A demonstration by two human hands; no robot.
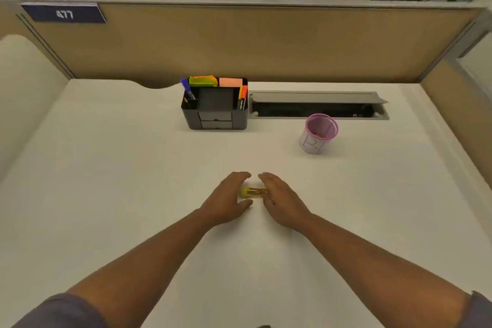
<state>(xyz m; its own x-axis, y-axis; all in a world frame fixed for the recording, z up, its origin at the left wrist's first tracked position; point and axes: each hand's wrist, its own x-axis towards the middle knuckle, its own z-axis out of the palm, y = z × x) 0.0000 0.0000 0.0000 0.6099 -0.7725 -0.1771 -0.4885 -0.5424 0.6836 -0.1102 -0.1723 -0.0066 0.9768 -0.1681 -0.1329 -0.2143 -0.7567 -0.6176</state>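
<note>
A small yellow object (252,192) with a clear part lies on the white desk (133,168) between my two hands. My left hand (226,201) cups its left end, fingers curved over the top and thumb below. My right hand (279,201) lies against its right end with fingers nearly straight. Most of the object is hidden by the hands, and whether either hand grips it is unclear.
A black desk organiser (215,112) with pens, markers and sticky notes stands at the back middle. A pink mesh cup (318,133) stands to the right of it. An open cable tray (316,106) is set in the desk behind. Beige partitions (266,42) wall the desk.
</note>
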